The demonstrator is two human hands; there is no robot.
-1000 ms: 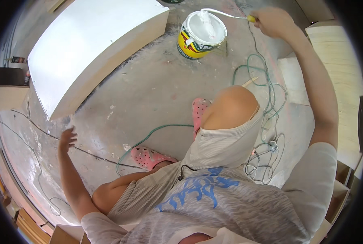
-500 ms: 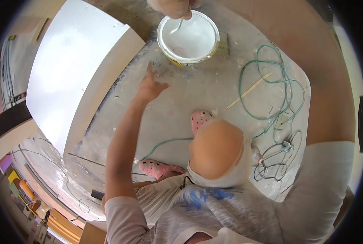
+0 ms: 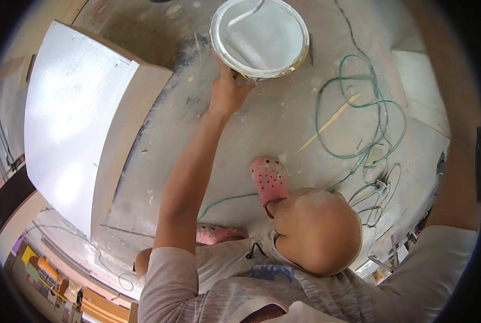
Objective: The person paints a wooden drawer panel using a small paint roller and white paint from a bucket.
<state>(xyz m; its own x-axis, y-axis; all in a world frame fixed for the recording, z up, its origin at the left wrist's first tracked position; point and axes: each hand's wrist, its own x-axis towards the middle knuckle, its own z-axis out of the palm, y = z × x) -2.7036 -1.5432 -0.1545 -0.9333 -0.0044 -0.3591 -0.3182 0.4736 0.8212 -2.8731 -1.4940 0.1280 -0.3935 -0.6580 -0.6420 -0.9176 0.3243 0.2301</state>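
A round white bucket [image 3: 303, 51] with white, paint-like stuff inside stands tilted at the top of the view. My left hand [image 3: 228, 96] grips its near left side, with thumb and fingers against the wall below the rim; the fingertips are partly hidden. A bent metal rod [image 3: 246, 16] reaches into the bucket from the upper edge, and a pale, roller-like shape [image 3: 247, 49] lies inside. Only my right arm [image 3: 450, 140] shows, stretched upward along the right side; its hand is out of view.
A large white glossy panel [image 3: 71, 118] with a pale wooden side is at the left. Green cord [image 3: 320, 116] lies looped on the stained floor beside a thin wooden stick [image 3: 326, 124]. My pink clog [image 3: 269, 180] is nearer me.
My left hand has moved up and right from open space onto the bucket. The bucket now sits higher and tilted. My right hand, which was above it on the rod, has left the view.
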